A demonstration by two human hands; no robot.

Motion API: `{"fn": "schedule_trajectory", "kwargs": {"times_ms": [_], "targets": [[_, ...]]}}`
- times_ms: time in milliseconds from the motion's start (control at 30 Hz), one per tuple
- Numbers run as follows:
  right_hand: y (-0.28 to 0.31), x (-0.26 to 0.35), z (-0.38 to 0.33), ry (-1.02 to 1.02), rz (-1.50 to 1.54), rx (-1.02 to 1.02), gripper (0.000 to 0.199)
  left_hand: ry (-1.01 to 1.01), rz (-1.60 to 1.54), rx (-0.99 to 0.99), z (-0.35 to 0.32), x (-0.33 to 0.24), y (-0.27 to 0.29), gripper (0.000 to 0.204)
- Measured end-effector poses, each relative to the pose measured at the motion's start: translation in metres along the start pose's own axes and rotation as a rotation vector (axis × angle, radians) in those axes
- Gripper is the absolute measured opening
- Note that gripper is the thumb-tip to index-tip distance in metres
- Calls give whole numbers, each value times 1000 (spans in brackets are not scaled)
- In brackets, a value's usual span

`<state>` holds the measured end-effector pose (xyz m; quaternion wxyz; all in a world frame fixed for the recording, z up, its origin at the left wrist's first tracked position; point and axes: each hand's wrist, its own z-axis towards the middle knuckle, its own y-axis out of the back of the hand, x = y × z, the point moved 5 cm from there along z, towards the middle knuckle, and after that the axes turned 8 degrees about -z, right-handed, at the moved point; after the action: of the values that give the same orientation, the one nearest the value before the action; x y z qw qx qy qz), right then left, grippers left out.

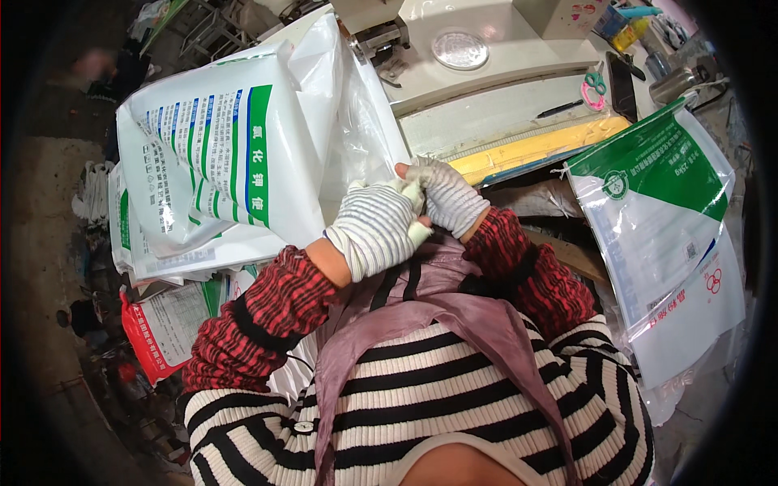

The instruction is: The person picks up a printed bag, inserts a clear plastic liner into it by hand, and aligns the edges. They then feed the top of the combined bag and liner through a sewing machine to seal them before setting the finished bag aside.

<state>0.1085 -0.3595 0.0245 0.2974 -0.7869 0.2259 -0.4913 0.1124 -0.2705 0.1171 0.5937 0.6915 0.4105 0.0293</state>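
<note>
My left hand (pixel 377 227) and my right hand (pixel 450 194) meet in front of my chest, both in pale striped gloves with bare fingertips. The fingers of each are curled in and closed. Whatever is pinched between them is too small or too hidden to make out. Just left of them lies a pile of white plastic sacks; the top sack (pixel 300 138) carries green and blue printing, and its lower right edge reaches close to my left hand. Beyond my right hand runs a yellow strip (pixel 539 150) along the table's near edge.
On the white table (pixel 519 40) are a round silvery disc (pixel 459 50), a black pen (pixel 559 109), scissors (pixel 596 91) with green and pink handles, and a dark phone (pixel 622 87). A green and white sack (pixel 664 235) hangs at the right. A red-edged sack (pixel 166 328) lies low left.
</note>
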Motion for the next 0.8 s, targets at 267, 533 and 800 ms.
{"fn": "schedule_trajectory", "kwargs": {"times_ms": [267,533,800], "targets": [[6,3,10,96,-424,-27,34,125,166,192,-11,61,42,27],[0,3,9,47,-641,-134,29,407,-106,445,-20,125,78,17],[19,-6,24,-11,-659,-30,24,-120,-127,262,18,15,137,13]]}}
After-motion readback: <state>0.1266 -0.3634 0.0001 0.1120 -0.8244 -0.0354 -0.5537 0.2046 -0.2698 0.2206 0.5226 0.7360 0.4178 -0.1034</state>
